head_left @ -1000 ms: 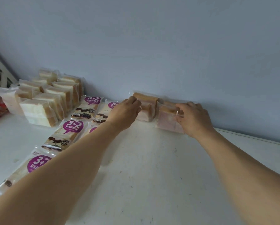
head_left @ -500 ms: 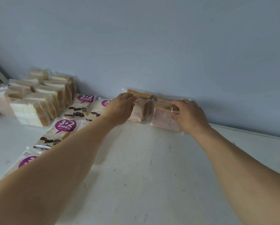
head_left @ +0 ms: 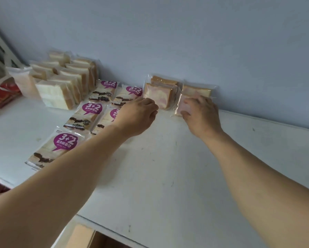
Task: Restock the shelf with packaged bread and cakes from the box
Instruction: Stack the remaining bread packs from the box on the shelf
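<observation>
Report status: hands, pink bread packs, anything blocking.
Left hand loosely curled, holding nothing, just short of left pink pack. Right hand on right pink pack at wall. Nothing blocking.

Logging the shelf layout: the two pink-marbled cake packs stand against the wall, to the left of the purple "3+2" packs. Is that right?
Not quite. The head view shows the two pink-marbled cake packs standing against the wall, but to the right of the purple "3+2" packs, not the left.

The white shelf (head_left: pixel 168 167) is carrying sliced bread packs (head_left: pixel 60 86), purple-labelled cake packs (head_left: pixel 89 113) and two marbled cake packs (head_left: pixel 159 93) by the wall.
</observation>
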